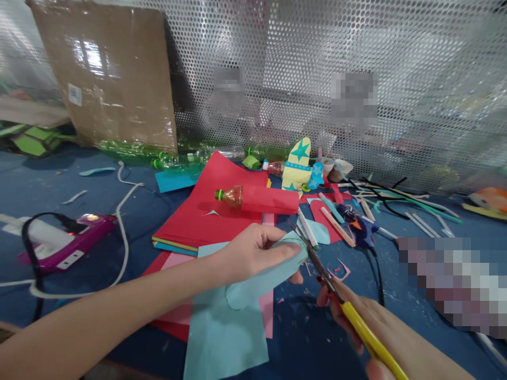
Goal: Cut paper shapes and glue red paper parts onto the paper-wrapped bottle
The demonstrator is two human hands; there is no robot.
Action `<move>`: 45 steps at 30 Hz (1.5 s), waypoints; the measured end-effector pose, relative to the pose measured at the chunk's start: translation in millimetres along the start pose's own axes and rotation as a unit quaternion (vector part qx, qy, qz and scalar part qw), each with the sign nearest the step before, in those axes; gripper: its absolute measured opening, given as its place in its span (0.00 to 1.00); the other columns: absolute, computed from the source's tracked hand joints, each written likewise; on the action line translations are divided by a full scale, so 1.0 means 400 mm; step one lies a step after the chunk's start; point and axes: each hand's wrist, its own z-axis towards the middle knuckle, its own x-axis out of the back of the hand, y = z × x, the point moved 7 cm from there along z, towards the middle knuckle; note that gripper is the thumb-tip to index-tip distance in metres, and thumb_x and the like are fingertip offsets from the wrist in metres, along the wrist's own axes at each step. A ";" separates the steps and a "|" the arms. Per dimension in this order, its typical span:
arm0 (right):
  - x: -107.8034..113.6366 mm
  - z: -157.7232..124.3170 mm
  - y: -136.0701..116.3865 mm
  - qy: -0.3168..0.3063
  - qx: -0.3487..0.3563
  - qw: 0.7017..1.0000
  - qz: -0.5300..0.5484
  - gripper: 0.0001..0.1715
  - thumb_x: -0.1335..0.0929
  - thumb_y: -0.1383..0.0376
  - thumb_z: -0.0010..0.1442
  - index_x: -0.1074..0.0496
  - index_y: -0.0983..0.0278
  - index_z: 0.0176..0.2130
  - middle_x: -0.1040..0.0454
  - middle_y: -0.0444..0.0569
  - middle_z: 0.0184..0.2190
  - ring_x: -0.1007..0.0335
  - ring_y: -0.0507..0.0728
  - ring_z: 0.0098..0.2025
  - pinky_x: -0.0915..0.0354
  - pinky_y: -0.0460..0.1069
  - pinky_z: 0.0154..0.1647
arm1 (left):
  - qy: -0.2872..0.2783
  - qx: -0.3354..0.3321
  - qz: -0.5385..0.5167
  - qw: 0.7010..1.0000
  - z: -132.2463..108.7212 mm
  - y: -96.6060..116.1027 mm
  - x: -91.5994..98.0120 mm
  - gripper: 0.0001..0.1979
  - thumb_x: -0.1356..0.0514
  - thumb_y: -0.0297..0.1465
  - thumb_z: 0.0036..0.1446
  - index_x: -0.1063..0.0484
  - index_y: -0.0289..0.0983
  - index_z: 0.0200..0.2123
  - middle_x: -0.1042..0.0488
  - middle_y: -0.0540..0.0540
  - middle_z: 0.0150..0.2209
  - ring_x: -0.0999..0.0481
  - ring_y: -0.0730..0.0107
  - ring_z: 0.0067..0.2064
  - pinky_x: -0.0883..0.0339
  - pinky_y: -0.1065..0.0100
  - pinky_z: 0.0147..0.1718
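Observation:
My left hand (253, 253) pinches a light blue paper sheet (229, 327) near its upper edge, thumb on top, and lifts that part off the table. My right hand (356, 322) grips yellow-handled scissors (340, 295). Their blades are slightly apart at the paper's edge, just right of my left fingertips. The sheet's lower part hangs down over pink and red paper.
A stack of red paper (214, 211) with a small bottle wrapped in red (257, 199) lies behind. A purple glue gun (75, 240) with cords sits at the left. Sticks, straws and paper scraps (356, 221) spread at the right. A paper rocket (297, 166) and cardboard (111, 74) stand against a perforated screen.

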 end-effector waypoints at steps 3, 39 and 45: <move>0.001 -0.006 0.007 0.002 -0.018 1.000 0.004 0.51 0.48 0.33 0.55 0.37 0.66 0.58 0.28 0.53 0.30 0.33 0.56 0.22 0.33 0.48 0.21 | 0.002 0.004 0.005 1.000 -0.001 -0.001 0.000 0.18 0.42 0.41 0.58 0.25 0.34 0.25 0.22 0.45 0.26 0.27 0.74 0.26 0.37 0.74 0.26; -0.006 -0.013 0.031 0.029 -0.108 0.992 0.062 0.58 0.45 0.27 0.43 0.33 0.68 0.51 0.38 0.45 0.22 0.40 0.56 0.23 0.42 0.47 0.19 | -0.018 0.027 -0.018 0.999 -0.002 -0.005 0.002 0.15 0.42 0.37 0.59 0.25 0.34 0.25 0.21 0.46 0.25 0.25 0.74 0.27 0.35 0.76 0.26; 0.008 0.005 0.014 0.012 -0.094 0.994 0.057 0.51 0.44 0.27 0.44 0.32 0.66 0.42 0.46 0.38 0.19 0.52 0.50 0.21 0.49 0.46 0.20 | -0.019 0.044 -0.020 0.999 0.004 -0.008 0.011 0.11 0.38 0.37 0.55 0.25 0.34 0.28 0.24 0.48 0.23 0.25 0.73 0.26 0.35 0.74 0.26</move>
